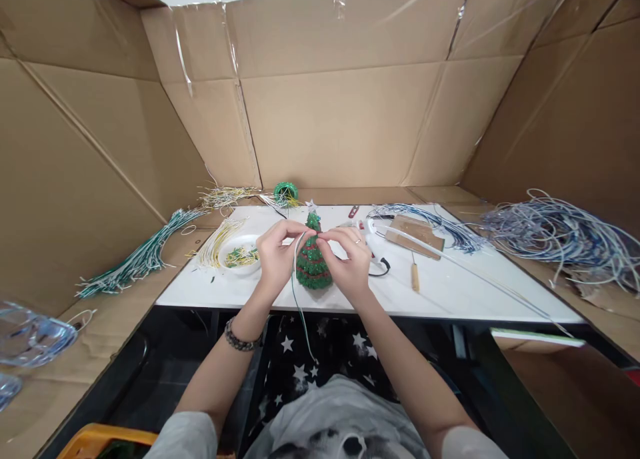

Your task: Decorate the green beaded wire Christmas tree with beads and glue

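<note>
A small green Christmas tree (314, 274) with red bands and a silvery star on top stands upright on the white table. My left hand (280, 256) is closed in a pinch at the tree's upper left. From its fingertips a thin green-and-white wire (301, 312) hangs down past the table's front edge. My right hand (349, 259) is also pinched, its fingertips close to the left ones in front of the upper tree. What lies between the right fingertips is too small to make out. Both hands partly cover the tree.
A white bowl (243, 270) of green and yellow bits stands left. Wire bundles lie at left (145, 259) and right (575, 232). Right of my hands are a white glue gun (375, 241), a wooden-handled awl (415, 277) and a cardboard piece (414, 236). Cardboard walls (340, 126) surround the table.
</note>
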`<state>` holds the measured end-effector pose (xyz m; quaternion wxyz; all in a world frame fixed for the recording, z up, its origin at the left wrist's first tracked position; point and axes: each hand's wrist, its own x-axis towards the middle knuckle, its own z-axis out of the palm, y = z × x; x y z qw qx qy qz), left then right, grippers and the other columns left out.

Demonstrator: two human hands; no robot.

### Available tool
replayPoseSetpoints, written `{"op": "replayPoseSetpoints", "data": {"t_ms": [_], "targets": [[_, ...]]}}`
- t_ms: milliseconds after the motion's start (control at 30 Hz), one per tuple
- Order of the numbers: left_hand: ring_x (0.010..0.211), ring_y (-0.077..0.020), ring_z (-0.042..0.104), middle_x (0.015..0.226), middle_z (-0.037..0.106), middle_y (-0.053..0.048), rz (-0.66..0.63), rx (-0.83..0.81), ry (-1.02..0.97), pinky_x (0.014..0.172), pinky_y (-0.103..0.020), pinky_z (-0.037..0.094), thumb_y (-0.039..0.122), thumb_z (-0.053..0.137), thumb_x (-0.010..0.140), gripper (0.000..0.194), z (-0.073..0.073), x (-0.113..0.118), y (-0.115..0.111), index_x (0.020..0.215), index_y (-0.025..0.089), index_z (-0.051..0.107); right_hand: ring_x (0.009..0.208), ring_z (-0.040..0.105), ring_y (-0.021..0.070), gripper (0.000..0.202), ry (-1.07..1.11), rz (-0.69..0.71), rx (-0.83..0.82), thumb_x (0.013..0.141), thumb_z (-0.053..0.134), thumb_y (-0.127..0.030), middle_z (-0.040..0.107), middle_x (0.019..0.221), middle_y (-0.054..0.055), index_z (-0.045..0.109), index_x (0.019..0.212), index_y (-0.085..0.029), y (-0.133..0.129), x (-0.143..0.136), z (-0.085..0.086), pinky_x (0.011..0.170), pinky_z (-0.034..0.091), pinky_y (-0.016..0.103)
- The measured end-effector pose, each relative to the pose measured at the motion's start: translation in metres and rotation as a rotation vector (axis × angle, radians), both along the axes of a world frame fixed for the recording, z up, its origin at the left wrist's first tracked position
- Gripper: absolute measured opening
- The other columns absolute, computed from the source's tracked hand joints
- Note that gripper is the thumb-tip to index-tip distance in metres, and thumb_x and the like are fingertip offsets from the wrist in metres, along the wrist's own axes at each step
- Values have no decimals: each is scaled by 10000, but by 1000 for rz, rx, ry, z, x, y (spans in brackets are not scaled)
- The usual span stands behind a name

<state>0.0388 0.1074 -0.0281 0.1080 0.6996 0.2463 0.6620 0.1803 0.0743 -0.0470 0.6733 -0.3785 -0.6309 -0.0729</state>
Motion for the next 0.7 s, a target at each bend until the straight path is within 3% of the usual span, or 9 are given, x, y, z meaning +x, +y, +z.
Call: {"op": "replayPoseSetpoints", "data": {"t_ms": [200,533,600,700], "targets": [[632,-123,670,726,736,-2,81,-24,-14,624,-246,551,324,783,802,132,-2,3,3,784,201,739,773,669,199,111,61,-18,29,906,636,-215,730,779,17,695,815,-238,-10,1,-5,772,502,380],[620,-132,682,713,743,-11,104,-71,-127,624,-252,567,330,791,782,149,3,13,2,766,193,733,769,683,207,133,118,38,-42,908,624,-253,734,771,26,697,798,-235,-9,-6,-1,767,530,394],[619,-129,680,715,744,-13,114,-67,-140,622,-247,565,319,800,771,146,4,13,0,766,189,733,753,685,201,113,167,111,-44,901,637,-246,728,763,22,701,808,-238,-25,-6,8,739,546,387],[626,-121,675,721,745,-7,138,-41,-132,627,-238,560,295,803,771,120,5,10,-3,775,194,738,741,686,194,94,280,249,-24,927,614,-256,721,795,20,701,933,-289,-77,10,27,674,575,385]]}}
